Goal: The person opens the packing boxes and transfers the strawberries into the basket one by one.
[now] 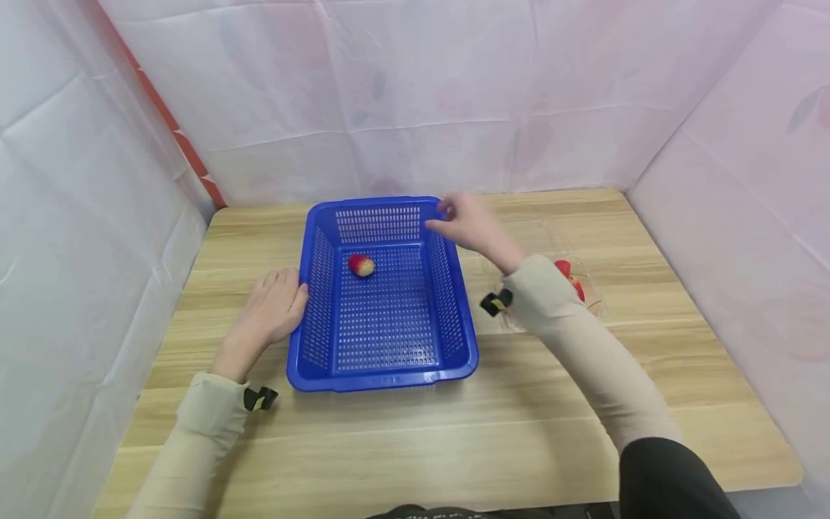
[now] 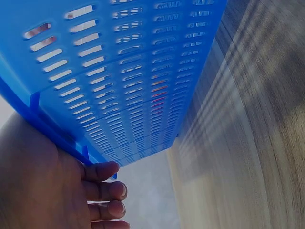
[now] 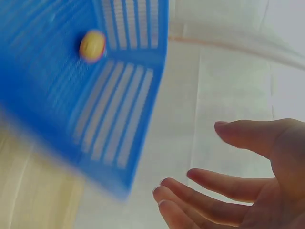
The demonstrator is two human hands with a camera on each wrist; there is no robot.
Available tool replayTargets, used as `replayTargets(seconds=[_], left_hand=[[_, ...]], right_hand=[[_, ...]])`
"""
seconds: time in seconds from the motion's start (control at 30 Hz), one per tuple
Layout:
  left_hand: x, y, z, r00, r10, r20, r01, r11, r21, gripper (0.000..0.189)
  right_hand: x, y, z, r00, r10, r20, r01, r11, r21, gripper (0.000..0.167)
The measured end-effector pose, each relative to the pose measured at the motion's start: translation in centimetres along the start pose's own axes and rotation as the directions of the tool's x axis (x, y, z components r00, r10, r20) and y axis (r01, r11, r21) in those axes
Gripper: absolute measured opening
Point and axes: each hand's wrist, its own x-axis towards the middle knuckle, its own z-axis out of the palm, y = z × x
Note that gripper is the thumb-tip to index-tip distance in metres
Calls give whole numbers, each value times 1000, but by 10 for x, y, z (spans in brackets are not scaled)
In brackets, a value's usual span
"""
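Basket of blue slotted plastic (image 1: 382, 380) stands upright on the wooden tabletop (image 1: 389, 454), with one red-and-yellow fruit piece (image 1: 361, 265) lying on its floor toward the far left side. The left hand (image 1: 275, 303) rests against the outside of the left rim, its fingers relaxed rather than clenched; the right hand (image 1: 471, 223) hangs over the far right corner, thumb and fingers apart, grasping nothing. Beneath the right forearm lies clear plastic packaging (image 1: 534, 234) with more red pieces (image 1: 577, 288), partly hidden by the sleeve. The basket is probably light and fairly stiff, its thin walls flexing a little, and it could slide if nudged, so a steadying hand on the rolled rim seems the best hold. The fruit piece looks small, smooth and light, likely firm and apt to roll; a gentle thumb-and-finger pinch across its rounded middle should suit it. The packaging looks thin, flimsy and easily dented, best handled by its edges.
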Motion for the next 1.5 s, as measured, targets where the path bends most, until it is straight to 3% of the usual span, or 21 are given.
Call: replayTargets(seconds=[0.27, 0.5, 0.67, 0.8, 0.97, 1.23, 1.5], left_hand=[[0, -1, 1, 1000, 2, 12, -2, 1000, -10, 31], [0, -2, 2, 1000, -4, 15, 4, 1000, -16, 32], [-2, -2, 3, 1000, 4, -1, -4, 1000, -20, 30], [-3, -2, 3, 1000, 10, -14, -10, 1000, -20, 28], [-2, -1, 2, 1000, 6, -12, -6, 1000, -23, 29], [-2, 1, 1, 1000, -7, -1, 7, 1000, -24, 30], [-1, 0, 1, 1000, -17, 10, 17, 1000, -20, 32]], right_hand=[[-49, 63, -36, 984, 82, -161, -90, 995, -45, 41], [-85, 102, -41, 980, 135, -149, -134, 991, 16, 43], [-103, 129, -28, 979, 131, -154, -138, 990, -34, 34], [-112, 144, -15, 981, 141, -136, -156, 981, -114, 29], [-120, 158, -1, 985, 147, -95, -160, 974, -160, 38], [-125, 170, 13, 975, 121, -187, -153, 974, -168, 40], [-126, 172, 16, 969, 107, -224, -153, 969, -196, 42]])
